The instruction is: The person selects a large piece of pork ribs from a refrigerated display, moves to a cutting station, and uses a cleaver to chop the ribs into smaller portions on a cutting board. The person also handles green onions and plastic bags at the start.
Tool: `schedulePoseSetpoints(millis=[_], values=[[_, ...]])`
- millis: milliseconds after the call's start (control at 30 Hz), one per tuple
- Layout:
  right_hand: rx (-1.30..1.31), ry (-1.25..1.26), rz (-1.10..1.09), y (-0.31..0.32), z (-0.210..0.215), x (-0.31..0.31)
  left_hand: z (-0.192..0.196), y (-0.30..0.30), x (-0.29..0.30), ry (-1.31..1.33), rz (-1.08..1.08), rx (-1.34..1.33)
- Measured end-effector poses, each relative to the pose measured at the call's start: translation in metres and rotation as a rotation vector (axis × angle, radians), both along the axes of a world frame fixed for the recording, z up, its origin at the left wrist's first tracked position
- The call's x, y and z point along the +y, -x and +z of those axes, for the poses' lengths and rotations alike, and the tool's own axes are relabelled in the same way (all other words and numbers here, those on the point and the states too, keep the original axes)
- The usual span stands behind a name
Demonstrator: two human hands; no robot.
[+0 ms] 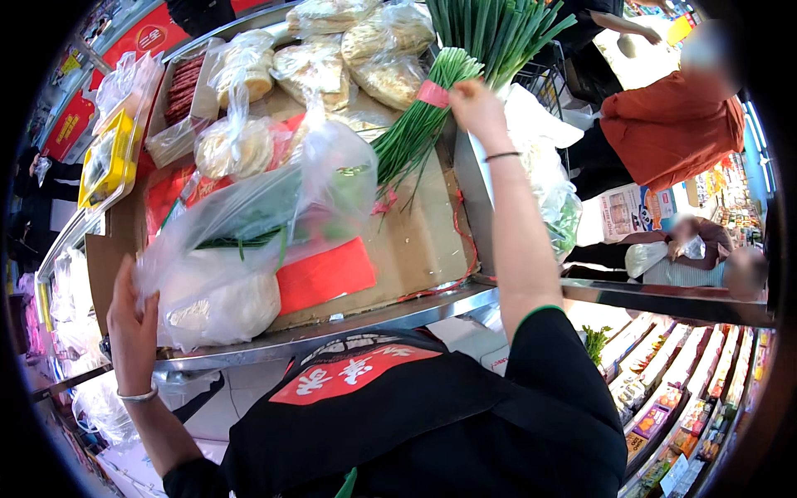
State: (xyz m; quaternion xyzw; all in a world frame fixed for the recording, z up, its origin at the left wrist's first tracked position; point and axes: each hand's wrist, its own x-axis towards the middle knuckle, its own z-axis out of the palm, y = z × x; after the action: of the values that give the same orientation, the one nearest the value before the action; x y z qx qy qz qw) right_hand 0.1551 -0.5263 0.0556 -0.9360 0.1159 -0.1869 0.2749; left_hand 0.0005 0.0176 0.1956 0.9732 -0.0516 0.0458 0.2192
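Note:
My left hand [133,319] is closed on the edge of a clear plastic bag [241,207], which stretches open across the counter with some green leaves showing in or through it. My right hand [481,112] is closed at the banded end of a bundle of thin green chives [415,133]. A pink band [432,94] wraps this bundle beside my fingertips. Beneath the plastic lies a white bagged lump [224,311], its contents unclear. A flat red sheet [328,274] lies next to it on the cardboard-lined counter [423,241].
Bagged flatbreads [311,75] are piled at the back, beside thicker green stalks [498,33]. A clear box of red sticks [184,91] and a yellow tray [108,162] stand left. The metal counter edge [332,328] runs in front of me. A person in orange [664,133] stands right.

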Motion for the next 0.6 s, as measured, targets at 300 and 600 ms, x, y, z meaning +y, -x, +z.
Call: schedulePoseSetpoints(millis=[300,600], values=[[0.196,1.401,0.449,-0.135,-0.105,-0.022,0.003,-0.037,0.008,1.16,0.301,0.308],[0.19,1.269,0.843,-0.147,-0.033,-0.031,-0.009,-0.052,-0.009,1.439,0.226,0.172]])
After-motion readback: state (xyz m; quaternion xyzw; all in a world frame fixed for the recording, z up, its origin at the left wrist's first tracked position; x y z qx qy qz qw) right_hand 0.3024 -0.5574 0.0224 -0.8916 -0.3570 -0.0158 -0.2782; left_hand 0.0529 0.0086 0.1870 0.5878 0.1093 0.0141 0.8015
